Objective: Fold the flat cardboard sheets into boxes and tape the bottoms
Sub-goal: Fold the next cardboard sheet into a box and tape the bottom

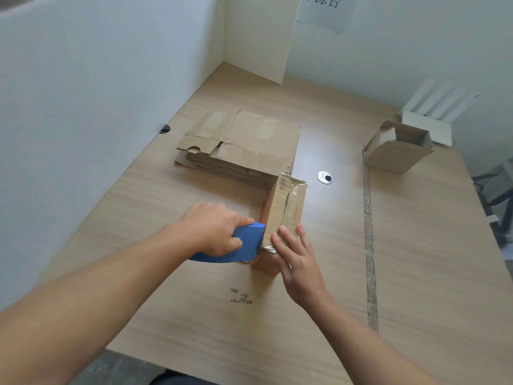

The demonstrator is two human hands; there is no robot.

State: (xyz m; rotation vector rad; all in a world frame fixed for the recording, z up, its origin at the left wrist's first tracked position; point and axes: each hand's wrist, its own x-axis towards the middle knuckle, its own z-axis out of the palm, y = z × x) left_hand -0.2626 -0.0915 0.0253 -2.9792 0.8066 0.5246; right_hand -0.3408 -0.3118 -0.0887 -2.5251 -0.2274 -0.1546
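Observation:
A small folded cardboard box (287,202) stands on the wooden table (166,195) with its taped bottom facing up; clear tape runs along the seam. My left hand (213,227) grips a blue tape dispenser (244,243) pressed against the box's near left edge. My right hand (294,255) rests with straight fingers on the near end of the box, pressing the tape down. A stack of flat cardboard sheets (244,143) lies behind the box.
A folded box (397,147) stands open at the far right, next to a white holder (429,118). A strip of tape (367,232) runs along the table on the right. White partition walls close in the left and back. A cable grommet (324,177) sits beside the stack.

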